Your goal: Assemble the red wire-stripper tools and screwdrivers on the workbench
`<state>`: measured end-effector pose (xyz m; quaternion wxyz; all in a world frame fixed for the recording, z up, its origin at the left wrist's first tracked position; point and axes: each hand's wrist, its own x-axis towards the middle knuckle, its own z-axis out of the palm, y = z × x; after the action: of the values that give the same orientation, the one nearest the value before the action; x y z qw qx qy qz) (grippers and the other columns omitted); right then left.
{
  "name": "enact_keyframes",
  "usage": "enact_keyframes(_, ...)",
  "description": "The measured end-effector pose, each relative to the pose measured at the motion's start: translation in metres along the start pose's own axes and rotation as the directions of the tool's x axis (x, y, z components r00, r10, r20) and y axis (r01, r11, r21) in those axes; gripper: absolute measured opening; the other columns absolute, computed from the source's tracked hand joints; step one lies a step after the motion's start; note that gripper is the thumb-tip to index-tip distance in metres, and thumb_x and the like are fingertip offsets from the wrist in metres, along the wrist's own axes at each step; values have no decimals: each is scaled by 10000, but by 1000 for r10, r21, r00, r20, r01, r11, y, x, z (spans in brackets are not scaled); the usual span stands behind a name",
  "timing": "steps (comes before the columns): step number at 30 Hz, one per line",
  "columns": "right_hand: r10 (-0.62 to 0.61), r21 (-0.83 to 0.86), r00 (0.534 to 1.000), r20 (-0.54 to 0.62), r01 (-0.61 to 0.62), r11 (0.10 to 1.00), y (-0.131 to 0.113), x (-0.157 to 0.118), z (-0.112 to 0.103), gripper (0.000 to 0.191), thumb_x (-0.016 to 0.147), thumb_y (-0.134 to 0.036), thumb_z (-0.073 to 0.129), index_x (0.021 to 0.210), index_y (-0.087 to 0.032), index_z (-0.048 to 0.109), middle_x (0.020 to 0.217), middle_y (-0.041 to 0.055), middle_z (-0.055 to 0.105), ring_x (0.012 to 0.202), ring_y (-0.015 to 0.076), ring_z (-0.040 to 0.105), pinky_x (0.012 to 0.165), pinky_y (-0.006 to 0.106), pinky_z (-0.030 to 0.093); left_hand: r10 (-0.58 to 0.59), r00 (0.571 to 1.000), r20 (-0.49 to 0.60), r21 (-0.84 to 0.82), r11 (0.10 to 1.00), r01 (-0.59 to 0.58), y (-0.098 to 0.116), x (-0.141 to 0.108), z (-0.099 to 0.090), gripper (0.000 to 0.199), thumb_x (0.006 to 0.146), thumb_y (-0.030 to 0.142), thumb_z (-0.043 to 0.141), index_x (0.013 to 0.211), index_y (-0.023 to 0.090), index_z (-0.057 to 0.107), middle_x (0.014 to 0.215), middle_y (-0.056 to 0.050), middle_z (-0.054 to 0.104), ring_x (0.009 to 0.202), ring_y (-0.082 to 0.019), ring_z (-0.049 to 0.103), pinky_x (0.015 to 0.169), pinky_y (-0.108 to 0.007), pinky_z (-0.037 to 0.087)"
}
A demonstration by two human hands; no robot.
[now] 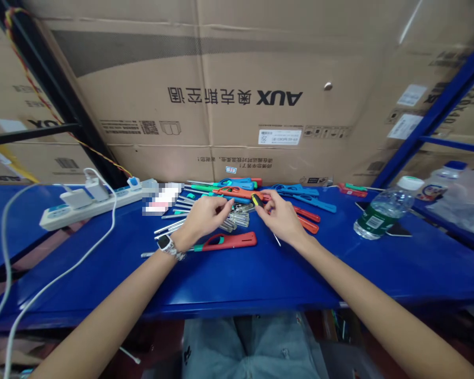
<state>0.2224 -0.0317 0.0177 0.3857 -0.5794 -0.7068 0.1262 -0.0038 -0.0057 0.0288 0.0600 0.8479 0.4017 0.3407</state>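
My right hand (pixel 280 216) is closed around a screwdriver with a yellow-and-black handle (pixel 256 200); its thin shaft points down toward the table. My left hand (pixel 207 217), a watch on its wrist, has thumb and fingers pinched together; what they hold, if anything, is hidden. Just beyond both hands lies an orange lighter casing (pixel 240 192), close to the fingertips. Several clear plastic inner parts (pixel 240 219) and metal tubes (pixel 169 227) are heaped beside my left hand. Nearer me rests a red long-necked lighter (pixel 233 241) with a teal part.
Blue casings (pixel 314 202) and red-orange casings (pixel 308 225) lie right of the pile. A water bottle (pixel 383 213) stands at right over a dark flat object. At left are a white power strip (pixel 98 205) and cables. A large cardboard box (pixel 229 63) backs the blue table (pixel 237 284).
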Motion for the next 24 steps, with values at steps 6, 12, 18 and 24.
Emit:
enact_keyframes(6,-13,659,1000,12,2,752,-27,47,44,537,747,-464,799,1155,-222,547,688,-48,623,464,113,524,442,257,395,-177,984,-38,-102,980,172,-40,-23,-23,558,1018,464,431,575,168,595,512,5,567,494,-121,467,538,-262,309)
enact_keyframes(12,-21,807,994,110,-77,585,-41,48,70,504,683,-528,844,935,-242,515,842,4,673,505,161,646,389,299,508,-261,964,-56,-104,961,255,-60,-22,-41,563,995,489,455,562,169,621,492,2,542,489,-123,442,526,-269,301)
enact_keyframes(18,-73,793,989,129,-59,607,-41,27,91,376,798,-505,762,907,-237,521,790,2,684,565,171,685,567,360,608,-276,961,-25,-101,957,273,-58,-24,-44,563,998,481,450,559,167,612,519,-9,560,509,-124,466,551,-279,311)
enact_keyframes(24,-105,810,980,169,-77,581,-47,22,97,370,811,-512,751,898,-228,530,873,37,727,639,177,722,619,360,643,-265,964,-2,-110,958,263,-56,-25,-42,576,1005,511,450,568,168,603,495,8,526,491,-119,444,536,-279,298)
